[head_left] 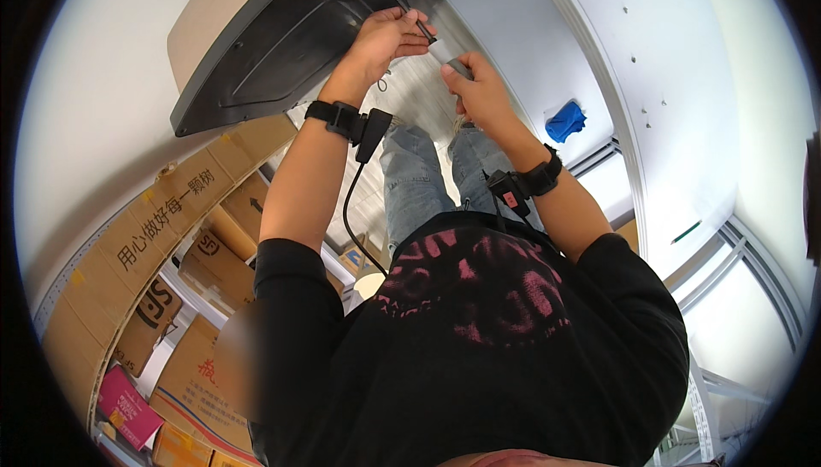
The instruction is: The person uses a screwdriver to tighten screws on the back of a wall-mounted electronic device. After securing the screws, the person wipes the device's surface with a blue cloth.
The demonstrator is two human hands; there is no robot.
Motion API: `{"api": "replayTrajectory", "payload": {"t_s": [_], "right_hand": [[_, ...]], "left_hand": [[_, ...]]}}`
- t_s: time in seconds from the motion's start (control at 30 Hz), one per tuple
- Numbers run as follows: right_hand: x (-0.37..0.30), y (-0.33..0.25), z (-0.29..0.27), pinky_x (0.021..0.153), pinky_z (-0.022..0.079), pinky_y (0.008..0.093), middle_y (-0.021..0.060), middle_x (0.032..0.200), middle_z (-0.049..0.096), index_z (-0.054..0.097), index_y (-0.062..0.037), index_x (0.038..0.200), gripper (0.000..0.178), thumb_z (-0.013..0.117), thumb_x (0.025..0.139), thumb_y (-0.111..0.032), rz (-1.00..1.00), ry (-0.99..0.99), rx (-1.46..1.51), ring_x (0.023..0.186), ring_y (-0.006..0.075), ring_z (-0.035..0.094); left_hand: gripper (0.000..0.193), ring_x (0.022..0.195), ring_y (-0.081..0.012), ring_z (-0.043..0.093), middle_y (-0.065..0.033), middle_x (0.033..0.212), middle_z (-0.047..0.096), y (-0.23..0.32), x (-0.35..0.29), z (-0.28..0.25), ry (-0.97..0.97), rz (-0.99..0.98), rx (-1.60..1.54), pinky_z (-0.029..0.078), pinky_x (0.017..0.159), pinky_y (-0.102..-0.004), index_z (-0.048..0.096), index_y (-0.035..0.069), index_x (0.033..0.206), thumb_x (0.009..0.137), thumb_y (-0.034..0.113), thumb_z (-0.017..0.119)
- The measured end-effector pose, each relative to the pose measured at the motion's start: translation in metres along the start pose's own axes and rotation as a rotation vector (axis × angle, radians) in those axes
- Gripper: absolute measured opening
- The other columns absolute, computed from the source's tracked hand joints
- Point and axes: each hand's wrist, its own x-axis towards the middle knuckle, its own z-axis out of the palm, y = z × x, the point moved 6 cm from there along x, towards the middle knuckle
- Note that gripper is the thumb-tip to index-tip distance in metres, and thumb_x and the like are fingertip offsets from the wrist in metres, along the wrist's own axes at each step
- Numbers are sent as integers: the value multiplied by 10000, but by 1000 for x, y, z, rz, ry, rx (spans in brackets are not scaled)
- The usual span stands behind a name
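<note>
Rod, thin and black, runs slantwise through the fingers of the left hand, beside the edge of a large black panel. Thumb and fingertips are closed around it in a light pinch, and its lower end pokes out a little past them, toward the right hand. Its upper part reaches back along the panel's edge; whether it is fixed there, I cannot tell.

The right hand is curled, its thumb pressing a small grey piece against the bent fingers. That piece sits at the top of the fist, on the side facing the left hand. The rod's end is near the grey piece but apart from it, with a narrow gap between. What the grey piece is cannot be made out.

A thin cord loop hangs just below the left hand. Each wrist wears a black strap with a small box on it. Below the hands are the person's jeans. Cardboard boxes stand to the left, and a crumpled blue thing lies to the right of the right hand.
</note>
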Motion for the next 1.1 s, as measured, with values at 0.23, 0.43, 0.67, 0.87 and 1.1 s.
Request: {"api": "replayTrajectory", "payload": {"t_s": [0.23,0.43,0.67,0.87,1.1], "right_hand": [[9,2,-2,536,453,332,91,708,600,597,-1,901,404,552,920,-401,-196,92,-229,553,196,583],[2,-6,6,457,425,263,43,726,571,574,-16,979,401,535,941,-414,-50,-35,-90,526,126,554],[0,-10,10,472,447,259,44,703,572,555,-18,1015,408,556,932,-418,-356,138,-400,534,128,574],[-3,-12,16,457,445,254,35,681,549,537,-29,941,396,557,932,-424,-51,-89,-101,537,118,572],[-2,-6,22,421,399,270,39,691,537,528,-48,949,356,546,936,-403,108,-209,126,508,118,533]], "left_hand": [[248,878,-224,651,-149,1026,670,-1,-3,4,72,-10,82,566,787,-340,574,15,1019,1002,238,465],[171,918,-196,642,-115,1042,666,-7,-9,16,-121,8,55,553,767,-320,558,34,1051,973,179,512],[183,947,-190,634,-117,1049,662,-8,-10,14,-74,-33,142,541,751,-302,544,39,1087,956,166,542],[257,959,-186,623,-115,1077,644,-7,-18,14,-210,-33,47,532,775,-303,503,51,1142,931,172,586],[393,988,-233,617,-159,1087,611,-2,-20,15,-203,-41,111,547,848,-337,440,-25,1223,896,115,608]]}}
